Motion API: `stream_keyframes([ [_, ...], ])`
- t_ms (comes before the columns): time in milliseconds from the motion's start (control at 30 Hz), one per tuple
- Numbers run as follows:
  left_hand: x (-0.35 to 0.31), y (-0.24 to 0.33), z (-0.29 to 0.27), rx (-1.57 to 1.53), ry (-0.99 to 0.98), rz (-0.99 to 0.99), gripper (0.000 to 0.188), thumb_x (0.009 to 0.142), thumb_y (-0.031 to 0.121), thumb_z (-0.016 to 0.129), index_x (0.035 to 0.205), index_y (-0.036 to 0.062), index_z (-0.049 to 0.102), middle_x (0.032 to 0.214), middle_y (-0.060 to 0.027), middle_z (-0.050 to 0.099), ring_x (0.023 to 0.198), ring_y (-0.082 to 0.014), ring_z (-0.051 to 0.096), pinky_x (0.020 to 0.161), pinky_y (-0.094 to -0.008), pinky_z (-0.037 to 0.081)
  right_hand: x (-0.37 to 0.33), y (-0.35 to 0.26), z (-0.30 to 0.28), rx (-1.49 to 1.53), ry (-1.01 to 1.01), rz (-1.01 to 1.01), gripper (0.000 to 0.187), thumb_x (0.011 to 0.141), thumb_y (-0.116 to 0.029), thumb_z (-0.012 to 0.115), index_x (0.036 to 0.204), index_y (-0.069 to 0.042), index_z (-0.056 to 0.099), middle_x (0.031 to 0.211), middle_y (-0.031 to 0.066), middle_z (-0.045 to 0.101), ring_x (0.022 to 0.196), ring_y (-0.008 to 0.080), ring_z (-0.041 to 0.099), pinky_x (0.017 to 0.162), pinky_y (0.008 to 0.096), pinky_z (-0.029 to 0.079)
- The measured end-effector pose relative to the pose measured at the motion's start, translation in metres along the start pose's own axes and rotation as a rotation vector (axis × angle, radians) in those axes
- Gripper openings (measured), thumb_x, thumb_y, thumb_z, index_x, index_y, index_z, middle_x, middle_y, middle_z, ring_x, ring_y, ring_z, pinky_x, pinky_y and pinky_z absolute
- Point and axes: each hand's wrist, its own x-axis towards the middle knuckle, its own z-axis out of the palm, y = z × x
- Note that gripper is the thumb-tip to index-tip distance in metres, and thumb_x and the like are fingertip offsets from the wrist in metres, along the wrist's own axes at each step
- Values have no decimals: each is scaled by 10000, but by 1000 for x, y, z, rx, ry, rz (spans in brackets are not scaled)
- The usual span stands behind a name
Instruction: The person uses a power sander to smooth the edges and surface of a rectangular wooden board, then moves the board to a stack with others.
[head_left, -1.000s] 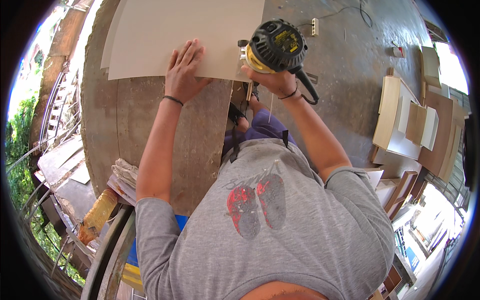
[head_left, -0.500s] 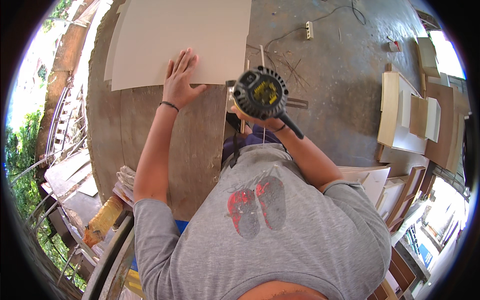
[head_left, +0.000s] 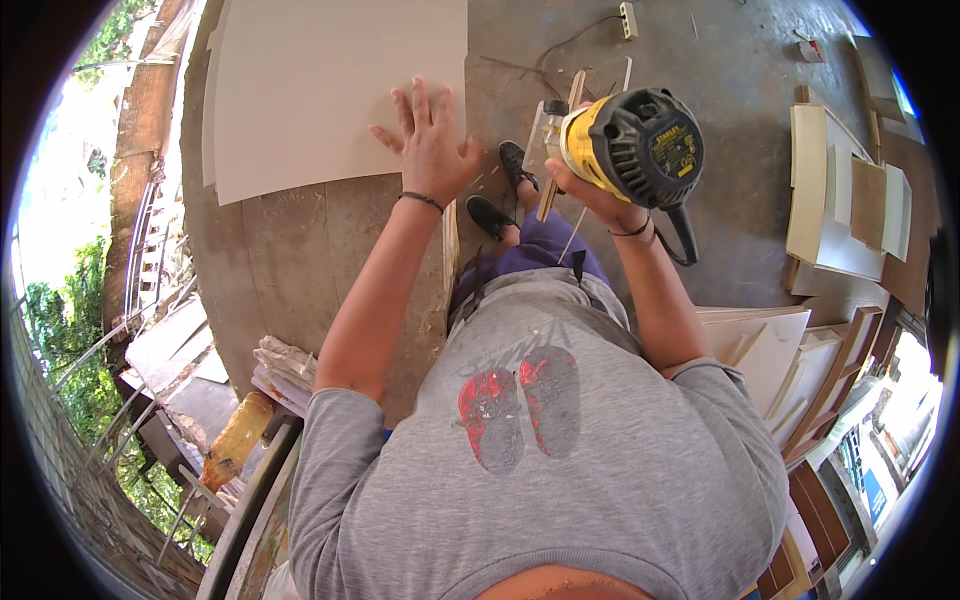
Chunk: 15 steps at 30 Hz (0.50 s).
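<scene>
My right hand point(head_left: 607, 204) grips a yellow-and-black trim router point(head_left: 640, 148) around its body, tilted on its side to the right of the bench. Its base, with a wooden strip point(head_left: 547, 200) across it, points left toward the bench edge. The black cord leaves the motor end by my wrist. My left hand point(head_left: 430, 145) rests with fingers spread on a large white board point(head_left: 310, 110), near the board's front right corner. Beneath that board, the edge of another sheet shows at the left.
The board lies on a brown wooden workbench point(head_left: 300, 250). On the floor at the right are a power strip point(head_left: 628, 20), with a cable, and a small pot point(head_left: 810, 50). White-and-wood cabinet pieces point(head_left: 815, 200) stand farther right, with panels point(head_left: 765, 345) leaning near my right elbow.
The router in my right hand has swung right, away from the board's edge, and tipped so its base shows. My left hand has slid right toward the board's corner, its fingers wider apart.
</scene>
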Motion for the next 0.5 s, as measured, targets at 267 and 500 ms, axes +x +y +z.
stream_keyframes([
  [267, 32, -58, -13, -194, 86, -29, 587, 860, 456, 606, 1311, 90, 525, 1499, -105, 351, 1423, -324, 232, 1116, -598, 101, -2, 27, 54, 48, -22, -128, 325, 712, -273, 812, 961, -103, 690, 897, 14, 690, 859, 163, 655, 792, 314, 514],
  [500, 87, -91, -16, 158, 159, -236, 723, 894, 606, 440, 1431, 126, 383, 1544, -87, 262, 1448, -271, 168, 1141, -567, 87, -2, 44, 107, 351, -166, 98, 782, 570, -313, 869, 1200, 22, 548, 1174, 151, 608, 998, 264, 640, 897, 327, 490],
])
